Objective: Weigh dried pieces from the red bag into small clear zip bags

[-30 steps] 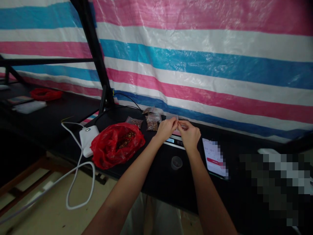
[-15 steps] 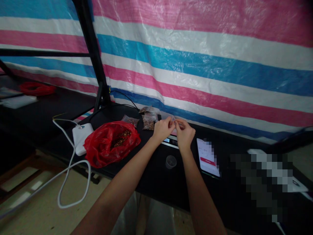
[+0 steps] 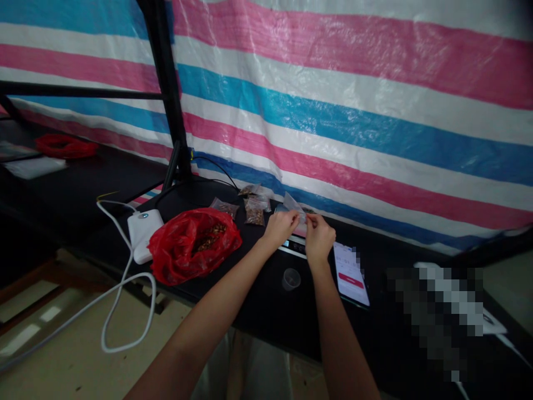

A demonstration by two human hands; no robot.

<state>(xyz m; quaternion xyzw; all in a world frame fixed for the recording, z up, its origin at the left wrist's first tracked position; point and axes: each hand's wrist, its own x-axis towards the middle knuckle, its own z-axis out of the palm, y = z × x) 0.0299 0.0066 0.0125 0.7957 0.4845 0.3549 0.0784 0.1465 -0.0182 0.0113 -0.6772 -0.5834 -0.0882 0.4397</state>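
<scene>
A small clear plastic bag (image 3: 293, 203) is pinched between my two hands, above a digital scale (image 3: 296, 248) with a lit display. My left hand (image 3: 281, 226) grips one side of the bag, its fingers closed. On the other side, my right hand (image 3: 320, 235) pinches it with thumb and fingers. What the bag contains, if anything, I cannot make out. A small clear cup (image 3: 291, 279) stands on the table just in front of the scale. Left of my hands, several clear bags (image 3: 254, 212) filled with small brown pieces lie by the wall.
An open red plastic bag (image 3: 179, 250) with brown pieces sits at left, beside a white power bank (image 3: 144, 233) with a looping white cable (image 3: 152, 280). A phone (image 3: 350, 275) lies at right. Behind rises a striped plastic sheet (image 3: 333, 122); a black metal post (image 3: 166, 83) stands at left.
The clear bag's top now stands up, showing more above my fingers. My hands have moved slightly apart. The whole view has shifted a little.
</scene>
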